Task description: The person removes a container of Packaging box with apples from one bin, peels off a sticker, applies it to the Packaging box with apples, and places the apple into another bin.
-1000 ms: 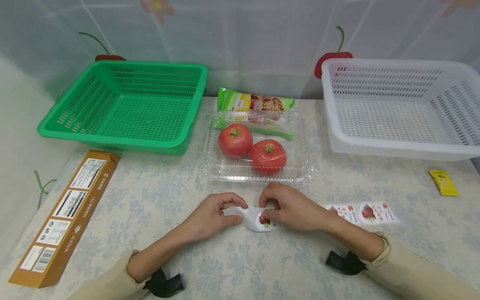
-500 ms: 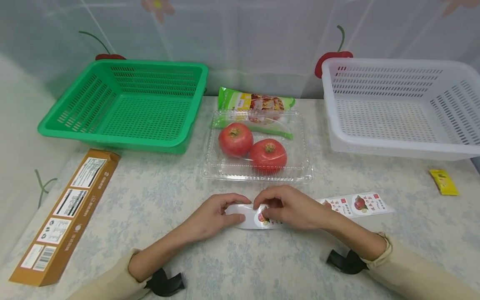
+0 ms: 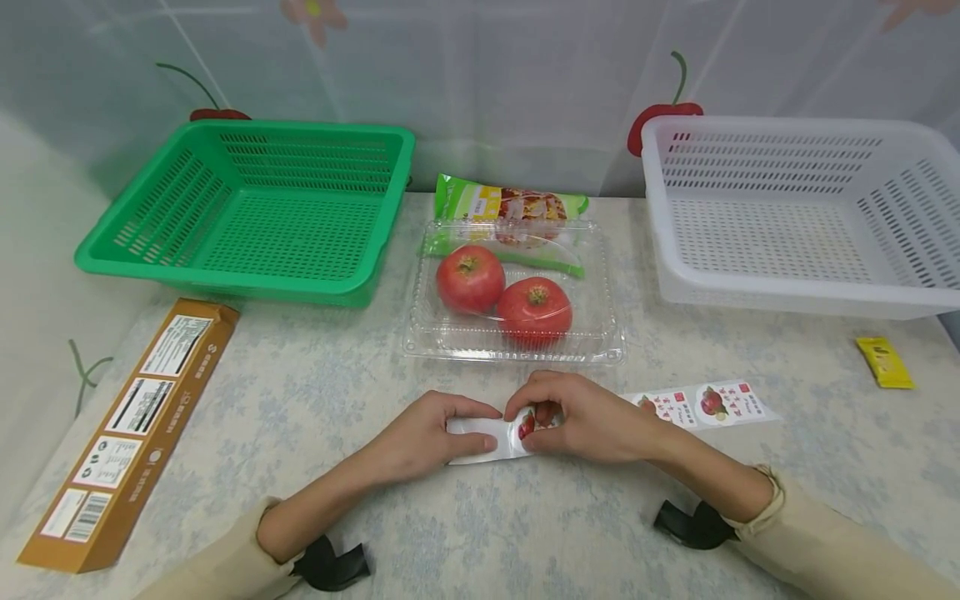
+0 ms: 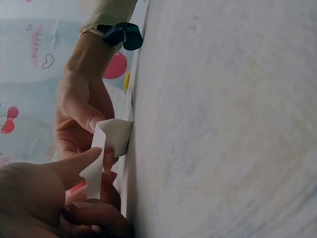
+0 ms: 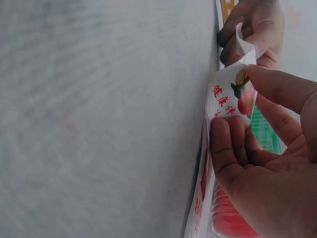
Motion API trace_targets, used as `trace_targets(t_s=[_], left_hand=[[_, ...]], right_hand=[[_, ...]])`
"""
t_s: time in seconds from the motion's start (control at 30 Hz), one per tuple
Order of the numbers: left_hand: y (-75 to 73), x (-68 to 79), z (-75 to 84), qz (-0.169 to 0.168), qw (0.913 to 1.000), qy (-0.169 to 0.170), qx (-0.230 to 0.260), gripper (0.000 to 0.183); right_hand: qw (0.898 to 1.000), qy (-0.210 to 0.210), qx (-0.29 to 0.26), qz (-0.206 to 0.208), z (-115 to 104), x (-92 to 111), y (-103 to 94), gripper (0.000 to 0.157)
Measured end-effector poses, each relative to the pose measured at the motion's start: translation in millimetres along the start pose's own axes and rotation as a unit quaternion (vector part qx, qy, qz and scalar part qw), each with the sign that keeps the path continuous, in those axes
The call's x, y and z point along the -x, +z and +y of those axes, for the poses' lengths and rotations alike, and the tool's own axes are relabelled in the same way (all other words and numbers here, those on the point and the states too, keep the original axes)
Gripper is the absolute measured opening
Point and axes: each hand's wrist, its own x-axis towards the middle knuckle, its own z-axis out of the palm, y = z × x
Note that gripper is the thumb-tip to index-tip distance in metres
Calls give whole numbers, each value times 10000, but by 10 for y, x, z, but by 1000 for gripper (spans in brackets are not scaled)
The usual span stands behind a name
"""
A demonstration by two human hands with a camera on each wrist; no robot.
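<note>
A white strip of stickers (image 3: 712, 406) printed with red fruit and red characters stretches between and beyond both hands. My left hand (image 3: 420, 429) pinches its blank left end between thumb and forefinger. Beside it my right hand (image 3: 581, 417) grips the printed part, thumb in front and fingers behind. In the left wrist view the blank backing (image 4: 95, 181) bends in a fold between the hands. The right wrist view has a printed fruit label (image 5: 233, 94) by the right thumb. Just past the hands, a clear plastic clamshell box (image 3: 600, 353) contains two red apples (image 3: 471, 279).
Behind the clamshell lies a green food packet (image 3: 480, 202). A green basket (image 3: 352, 287) stands at back left, a white basket (image 3: 795, 296) at back right. An orange-brown long box (image 3: 142, 433) lies on the left, a small yellow packet (image 3: 885, 363) on the right.
The strip's curled left part has flattened, then bent between the fingers. Its right tail has shifted slightly up and left. Both hands remain close together and keep hold of it.
</note>
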Motion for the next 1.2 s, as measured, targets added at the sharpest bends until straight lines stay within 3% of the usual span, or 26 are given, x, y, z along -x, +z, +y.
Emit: trace_targets(t_s=[0.27, 1.2], left_hand=[[7, -2, -14, 33, 9998, 156, -115, 22], [8, 17, -45, 163, 9984, 441, -325, 25]], right_hand=[[9999, -69, -64, 61, 13, 3, -6, 27], [9996, -184, -211, -16, 56, -20, 9, 15]])
